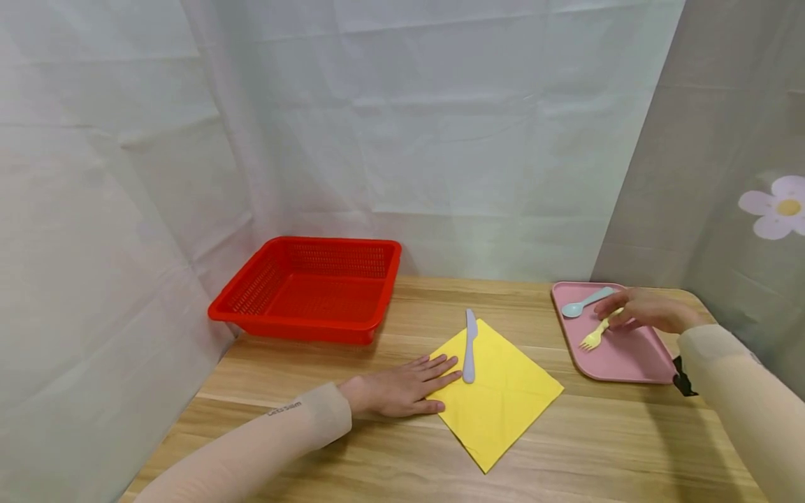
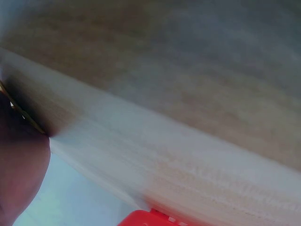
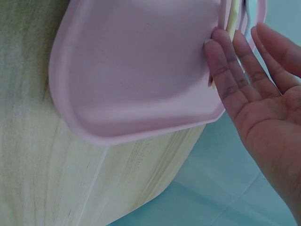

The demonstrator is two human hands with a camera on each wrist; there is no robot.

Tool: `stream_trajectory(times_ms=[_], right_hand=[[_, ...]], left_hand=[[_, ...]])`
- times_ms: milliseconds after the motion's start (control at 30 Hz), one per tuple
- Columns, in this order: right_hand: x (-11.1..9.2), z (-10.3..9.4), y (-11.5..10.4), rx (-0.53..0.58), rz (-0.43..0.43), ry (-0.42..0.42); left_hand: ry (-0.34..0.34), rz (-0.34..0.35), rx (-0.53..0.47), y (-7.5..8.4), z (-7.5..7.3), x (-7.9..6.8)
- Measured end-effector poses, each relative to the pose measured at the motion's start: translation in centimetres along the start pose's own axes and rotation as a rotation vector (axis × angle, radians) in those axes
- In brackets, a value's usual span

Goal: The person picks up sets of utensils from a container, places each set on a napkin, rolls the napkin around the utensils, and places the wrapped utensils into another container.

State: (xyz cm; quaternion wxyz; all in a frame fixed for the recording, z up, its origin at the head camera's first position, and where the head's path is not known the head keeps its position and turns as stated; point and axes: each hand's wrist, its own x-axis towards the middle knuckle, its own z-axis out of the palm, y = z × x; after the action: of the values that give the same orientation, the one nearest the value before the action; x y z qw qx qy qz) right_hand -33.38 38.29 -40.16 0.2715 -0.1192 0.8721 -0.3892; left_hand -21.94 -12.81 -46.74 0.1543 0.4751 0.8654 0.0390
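Note:
A yellow napkin (image 1: 503, 398) lies on the wooden table, turned like a diamond, with a pale lilac knife (image 1: 469, 349) across its left part. My left hand (image 1: 405, 388) rests flat on the napkin's left edge, fingers spread, fingertips right beside the knife handle. To the right, my right hand (image 1: 644, 311) is over the pink tray (image 1: 635, 356). Its fingers are loosely bent, fingertips at the handle of a yellow fork (image 1: 592, 339), the thumb held apart in the right wrist view. Behind the fork, a light blue spoon (image 1: 574, 309) lies on the tray.
At the back left of the table (image 1: 302, 447) stands a red plastic basket (image 1: 314, 325) with perforated sides. Pale cloth curtains (image 1: 440, 140) enclose the table at the back and on both sides. Something small and black (image 1: 684, 377) shows by the right sleeve.

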Motion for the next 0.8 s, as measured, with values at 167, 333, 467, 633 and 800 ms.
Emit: stream_trajectory(times_ms=[167, 333, 467, 633, 800], right_hand=[[0.05, 0.13, 0.14, 0.026, -0.011, 0.002], [0.04, 0.19, 0.4, 0.059, 0.0, 0.006], [0.04, 0.23, 0.61, 0.09, 0.003, 0.012], [-0.06, 0.23, 0.71, 0.125, 0.017, 0.028], [-0.14, 0.26, 0.73, 0.15, 0.028, 0.046]], left_hand=[[0.002, -0.001, 0.0, -0.01, 0.06, -0.01], [0.0, -0.001, -0.001, 0.07, -0.05, -0.04], [-0.004, -0.008, -0.004, -0.02, 0.05, 0.04], [0.002, -0.008, -0.01, -0.03, 0.14, 0.03], [0.01, -0.002, 0.003, -0.05, 0.16, 0.0]])
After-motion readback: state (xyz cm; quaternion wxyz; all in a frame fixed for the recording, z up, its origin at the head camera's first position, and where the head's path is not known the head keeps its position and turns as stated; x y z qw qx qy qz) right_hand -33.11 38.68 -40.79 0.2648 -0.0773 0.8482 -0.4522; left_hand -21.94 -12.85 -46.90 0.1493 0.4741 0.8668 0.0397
